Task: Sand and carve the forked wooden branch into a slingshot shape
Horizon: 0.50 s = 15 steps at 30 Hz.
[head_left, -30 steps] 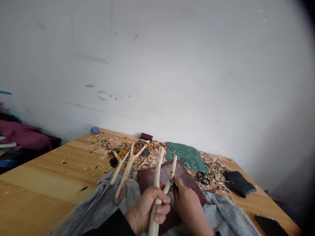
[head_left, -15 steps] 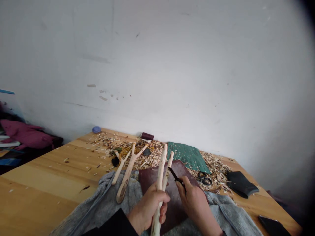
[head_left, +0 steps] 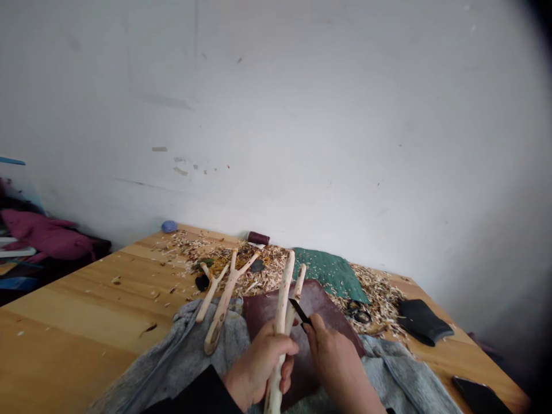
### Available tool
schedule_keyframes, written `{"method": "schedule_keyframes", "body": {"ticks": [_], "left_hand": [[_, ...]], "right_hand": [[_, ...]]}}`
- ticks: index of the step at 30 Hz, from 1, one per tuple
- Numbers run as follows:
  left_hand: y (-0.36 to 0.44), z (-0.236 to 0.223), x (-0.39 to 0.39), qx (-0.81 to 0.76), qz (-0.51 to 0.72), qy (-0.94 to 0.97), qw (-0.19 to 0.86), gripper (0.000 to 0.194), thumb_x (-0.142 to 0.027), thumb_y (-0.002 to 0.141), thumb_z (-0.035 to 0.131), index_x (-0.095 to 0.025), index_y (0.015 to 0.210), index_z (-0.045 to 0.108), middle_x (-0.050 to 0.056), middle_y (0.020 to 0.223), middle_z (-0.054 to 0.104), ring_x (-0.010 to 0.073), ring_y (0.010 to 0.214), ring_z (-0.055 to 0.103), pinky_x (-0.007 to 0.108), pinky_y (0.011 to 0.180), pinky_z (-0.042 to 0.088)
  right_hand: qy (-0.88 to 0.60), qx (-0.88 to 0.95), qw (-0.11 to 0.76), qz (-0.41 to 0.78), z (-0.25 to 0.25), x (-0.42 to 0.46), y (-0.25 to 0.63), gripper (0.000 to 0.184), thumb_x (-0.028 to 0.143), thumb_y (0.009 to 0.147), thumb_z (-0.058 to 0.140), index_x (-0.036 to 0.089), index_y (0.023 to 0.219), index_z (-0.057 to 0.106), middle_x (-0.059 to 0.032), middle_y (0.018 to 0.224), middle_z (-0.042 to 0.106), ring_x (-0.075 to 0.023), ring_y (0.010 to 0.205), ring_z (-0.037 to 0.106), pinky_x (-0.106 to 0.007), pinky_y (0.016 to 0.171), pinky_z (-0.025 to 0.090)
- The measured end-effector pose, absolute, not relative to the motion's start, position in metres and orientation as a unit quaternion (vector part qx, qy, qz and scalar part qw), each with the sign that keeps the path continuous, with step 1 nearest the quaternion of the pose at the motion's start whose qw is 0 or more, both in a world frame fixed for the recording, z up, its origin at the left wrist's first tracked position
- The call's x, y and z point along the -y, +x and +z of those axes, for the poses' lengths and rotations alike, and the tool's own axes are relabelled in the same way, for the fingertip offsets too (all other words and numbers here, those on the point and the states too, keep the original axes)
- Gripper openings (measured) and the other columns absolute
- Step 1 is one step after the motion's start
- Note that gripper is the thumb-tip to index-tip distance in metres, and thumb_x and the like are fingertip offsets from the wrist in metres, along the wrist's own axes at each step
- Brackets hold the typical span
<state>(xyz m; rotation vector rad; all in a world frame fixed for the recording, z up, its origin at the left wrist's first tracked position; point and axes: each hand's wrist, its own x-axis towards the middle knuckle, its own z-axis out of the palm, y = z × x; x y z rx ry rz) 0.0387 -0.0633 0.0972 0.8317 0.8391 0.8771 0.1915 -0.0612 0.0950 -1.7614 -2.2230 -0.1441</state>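
The left hand wraps closed around a peeled forked branch, which stands nearly upright with its fork at 12 o'clock, over a maroon leather sheet. The right hand pinches a small knife, its dark blade pointing to 11 o'clock, just beside the branch's shorter prong. Two more forked branches lie at 10 o'clock on a grey fleece cloth. Wood shavings and a green cloth cover the bench beyond.
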Motion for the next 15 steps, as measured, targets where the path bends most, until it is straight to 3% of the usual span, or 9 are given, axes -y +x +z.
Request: {"method": "schedule_keyframes", "body": {"ticks": [5,11,15], "left_hand": [[0.0378,0.095,0.0622,-0.376,0.401,0.372,0.748,0.051,-0.028,0.054,0.053,-0.021,0.104,0.047,-0.011,0.034,0.042,0.0097,0.027,0.028,0.018,0.029,0.027],[0.0383,0.0977,0.0633,-0.373,0.396,0.376,0.75,0.042,-0.031,0.053,0.055,-0.023,0.093,0.045,-0.011,0.033,0.041,0.0084,0.027,0.026,0.018,0.028,0.026],[0.0382,0.1028,0.0651,-0.384,0.386,0.401,0.737,0.052,-0.028,0.054,0.055,-0.02,0.104,0.046,-0.012,0.033,0.04,0.0089,0.027,0.025,0.018,0.027,0.026]], "right_hand": [[-0.624,0.763,0.166,-0.047,0.1008,0.0644,0.1918,0.02,0.022,0.1,0.034,0.021,0.089,0.051,-0.0023,0.06,0.069,-0.0187,0.054,0.069,-0.024,0.043,0.026],[-0.631,0.765,0.125,-0.03,0.1011,0.064,0.1892,0.02,0.022,0.099,0.036,0.022,0.09,0.054,-0.0026,0.064,0.071,-0.02,0.057,0.07,-0.024,0.043,0.025],[-0.631,0.767,0.115,-0.021,0.1035,0.0649,0.1874,0.021,0.022,0.099,0.036,0.022,0.092,0.056,-0.0033,0.066,0.072,-0.0199,0.06,0.071,-0.024,0.043,0.026]]}}
